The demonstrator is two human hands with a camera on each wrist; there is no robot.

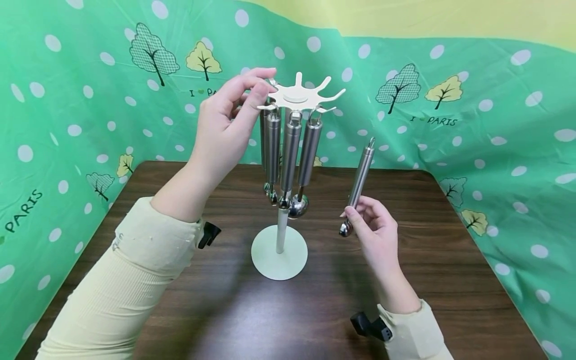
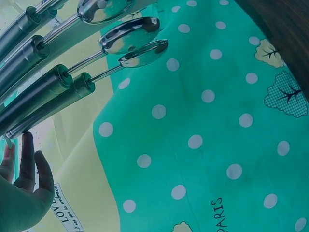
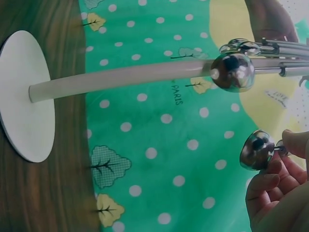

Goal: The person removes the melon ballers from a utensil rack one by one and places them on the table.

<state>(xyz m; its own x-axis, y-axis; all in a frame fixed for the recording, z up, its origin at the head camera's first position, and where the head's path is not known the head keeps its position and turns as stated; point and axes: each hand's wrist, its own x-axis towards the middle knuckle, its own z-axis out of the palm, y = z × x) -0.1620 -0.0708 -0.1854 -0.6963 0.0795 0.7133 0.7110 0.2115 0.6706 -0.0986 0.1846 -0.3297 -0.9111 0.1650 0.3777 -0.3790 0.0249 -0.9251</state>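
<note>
A white utensil rack with a spoked top and round base stands on the table. Several metal scoops hang from its spokes by loops, one with a larger round bowl. At the left side of the rack's top, my left hand pinches a spoke between thumb and fingers; the exact contact is partly hidden. Right of the rack, my right hand holds a small metal scoop near its neck, handle up and bowl down. Hanging handles lie close above the left fingertips in the left wrist view.
The dark wooden table carries the rack near its middle. Behind and at both sides hangs a green dotted cloth with tree prints. A black wrist camera sits at the right cuff, another at the left.
</note>
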